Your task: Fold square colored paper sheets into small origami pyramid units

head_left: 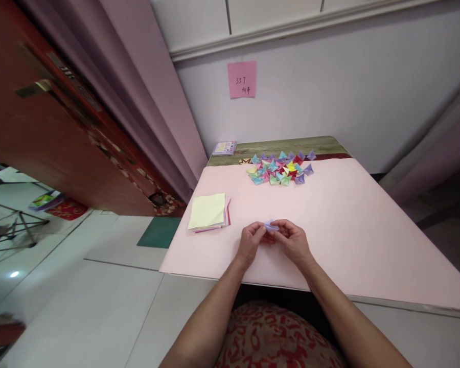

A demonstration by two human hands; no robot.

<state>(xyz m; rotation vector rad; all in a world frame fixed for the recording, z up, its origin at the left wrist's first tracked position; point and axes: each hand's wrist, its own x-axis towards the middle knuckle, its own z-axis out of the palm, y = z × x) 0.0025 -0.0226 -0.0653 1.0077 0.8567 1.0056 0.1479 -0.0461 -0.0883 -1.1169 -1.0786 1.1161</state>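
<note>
Pale wall (pixel 310 92) stands behind a table whose pink cover (pixel 348 230) carries a neat paper stack (pixel 207 212), the landmark for everything else. To the right of that stack, and a little closer to the wearer, a small lilac folded paper (pixel 270 225) is held up between both hands — left hand (pixel 249 243) nearer the stack, right hand (pixel 296 243) on the far side. Each pinches the paper between thumb and fingers, tips almost meeting. Its longer visible extent seems to run across, from hand to hand, though fingers hide the ends. Beyond the stack and to its right lies a cluster of colourful folded pieces (pixel 272 167) — well apart from the hands.
</note>
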